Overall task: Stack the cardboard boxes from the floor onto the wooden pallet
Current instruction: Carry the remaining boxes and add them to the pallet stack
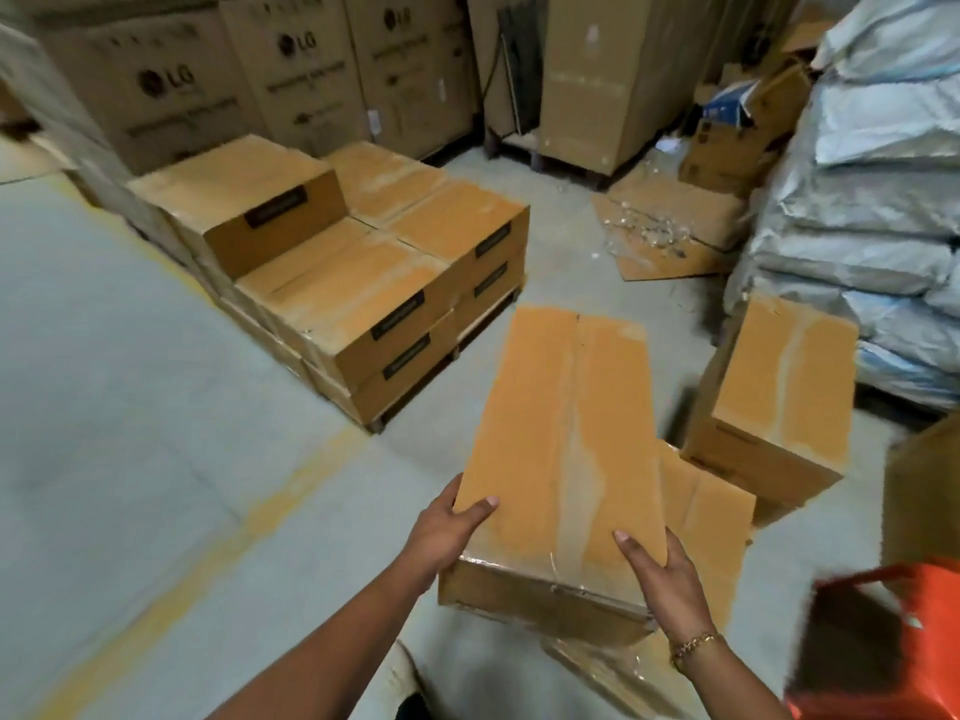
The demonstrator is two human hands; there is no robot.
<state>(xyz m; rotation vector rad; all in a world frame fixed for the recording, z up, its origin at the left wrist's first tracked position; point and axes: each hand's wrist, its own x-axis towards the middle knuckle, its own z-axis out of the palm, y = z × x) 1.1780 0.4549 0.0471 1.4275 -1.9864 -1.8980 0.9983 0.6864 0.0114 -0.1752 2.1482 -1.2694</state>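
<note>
My left hand (447,532) and right hand (670,584) grip a long taped box (561,449) by its near corners. Open floor (441,459) lies between it and the pallet stack (374,304).

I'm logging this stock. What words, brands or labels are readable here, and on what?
"LG": tall cartons at the back.
Smaller print below those logos: too blurred.
Black labels on the stacked boxes: too blurred.
Held box: no text visible.
</note>
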